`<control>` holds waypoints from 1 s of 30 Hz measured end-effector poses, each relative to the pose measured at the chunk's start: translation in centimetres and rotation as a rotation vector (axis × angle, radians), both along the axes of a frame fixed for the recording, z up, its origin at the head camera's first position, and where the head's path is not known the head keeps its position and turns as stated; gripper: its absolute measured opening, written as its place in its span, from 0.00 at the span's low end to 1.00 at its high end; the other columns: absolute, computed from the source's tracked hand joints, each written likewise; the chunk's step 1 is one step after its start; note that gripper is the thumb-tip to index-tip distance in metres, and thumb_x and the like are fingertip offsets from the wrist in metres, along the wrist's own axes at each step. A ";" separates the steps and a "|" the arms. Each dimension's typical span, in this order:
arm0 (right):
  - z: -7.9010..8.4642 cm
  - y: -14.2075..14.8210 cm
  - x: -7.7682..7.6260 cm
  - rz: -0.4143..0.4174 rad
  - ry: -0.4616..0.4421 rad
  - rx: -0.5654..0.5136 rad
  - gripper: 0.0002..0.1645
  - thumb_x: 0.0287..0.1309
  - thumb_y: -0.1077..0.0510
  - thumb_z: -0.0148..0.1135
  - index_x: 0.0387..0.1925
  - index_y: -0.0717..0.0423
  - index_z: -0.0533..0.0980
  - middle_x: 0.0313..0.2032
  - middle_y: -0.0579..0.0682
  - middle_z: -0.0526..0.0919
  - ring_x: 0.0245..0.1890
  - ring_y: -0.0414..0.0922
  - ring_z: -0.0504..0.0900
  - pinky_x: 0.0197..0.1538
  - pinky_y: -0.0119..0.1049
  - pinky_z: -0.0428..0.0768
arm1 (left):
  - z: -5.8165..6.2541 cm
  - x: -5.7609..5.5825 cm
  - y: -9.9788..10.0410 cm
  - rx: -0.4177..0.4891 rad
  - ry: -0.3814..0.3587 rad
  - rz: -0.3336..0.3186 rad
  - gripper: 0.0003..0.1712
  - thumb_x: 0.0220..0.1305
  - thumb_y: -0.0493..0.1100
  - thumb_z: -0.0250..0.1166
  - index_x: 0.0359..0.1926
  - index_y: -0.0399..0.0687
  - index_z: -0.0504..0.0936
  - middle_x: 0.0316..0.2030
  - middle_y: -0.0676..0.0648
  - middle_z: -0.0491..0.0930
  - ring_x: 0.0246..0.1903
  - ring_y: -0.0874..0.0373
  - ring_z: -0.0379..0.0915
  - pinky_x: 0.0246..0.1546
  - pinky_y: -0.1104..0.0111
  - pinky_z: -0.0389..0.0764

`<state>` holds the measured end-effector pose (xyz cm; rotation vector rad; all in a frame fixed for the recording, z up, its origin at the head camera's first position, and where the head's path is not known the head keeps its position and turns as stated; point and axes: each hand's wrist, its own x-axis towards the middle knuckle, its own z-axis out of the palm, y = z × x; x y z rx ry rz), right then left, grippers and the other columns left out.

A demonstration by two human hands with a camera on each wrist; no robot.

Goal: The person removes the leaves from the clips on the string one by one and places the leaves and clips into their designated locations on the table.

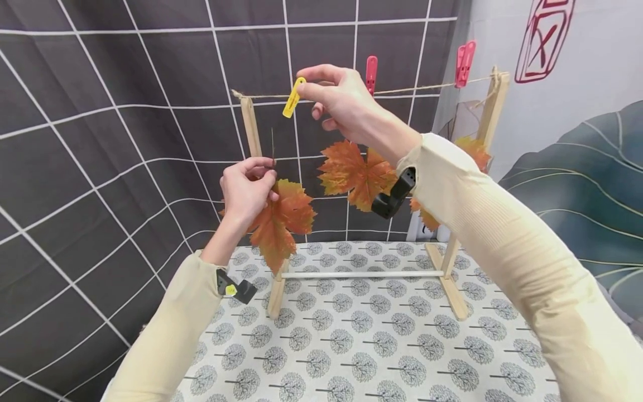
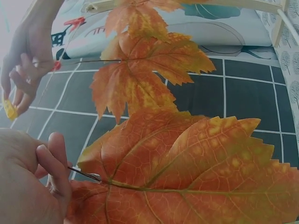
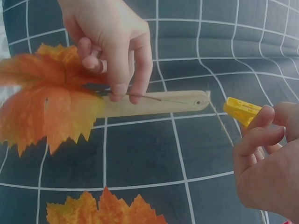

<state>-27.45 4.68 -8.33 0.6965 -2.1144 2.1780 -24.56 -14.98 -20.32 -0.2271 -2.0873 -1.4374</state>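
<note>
My left hand (image 1: 247, 187) pinches the thin stem of an orange artificial maple leaf (image 1: 281, 226), which hangs below the fingers near the left post. In the left wrist view this leaf (image 2: 196, 172) spreads large beside the hand. My right hand (image 1: 346, 97), higher and further right, pinches a yellow clothespin (image 1: 293, 97) between thumb and fingers, close to the twine (image 1: 268, 96). In the right wrist view the clothespin (image 3: 242, 111) points toward the left post's top. Whether it touches the twine, I cannot tell. The stem's upper end stands free below the twine.
A wooden post (image 1: 250, 125) and another post (image 1: 494, 109) carry the twine, joined low by a white rod (image 1: 361, 274). A red clothespin (image 1: 371, 74) and a second red clothespin (image 1: 464, 64) sit on the twine. Another leaf (image 1: 358, 173) hangs mid-frame. A tree-patterned cloth (image 1: 361, 346) lies below.
</note>
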 end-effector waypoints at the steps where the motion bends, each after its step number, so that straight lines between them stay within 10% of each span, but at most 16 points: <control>1: -0.1 0.1 0.0 -0.003 -0.002 0.001 0.18 0.66 0.62 0.64 0.56 0.53 0.77 0.49 0.52 0.79 0.22 0.43 0.71 0.17 0.28 0.62 | -0.1 0.0 0.0 -0.004 0.004 0.001 0.10 0.63 0.32 0.65 0.45 0.39 0.87 0.30 0.43 0.83 0.12 0.63 0.76 0.12 0.77 0.74; 30: -3.1 3.1 0.5 0.016 -0.050 -0.018 0.18 0.62 0.69 0.59 0.53 0.57 0.74 0.42 0.53 0.80 0.18 0.42 0.70 0.17 0.28 0.59 | -2.0 1.2 -1.6 -0.170 0.058 0.049 0.15 0.61 0.33 0.63 0.48 0.43 0.88 0.29 0.44 0.85 0.10 0.65 0.75 0.09 0.77 0.67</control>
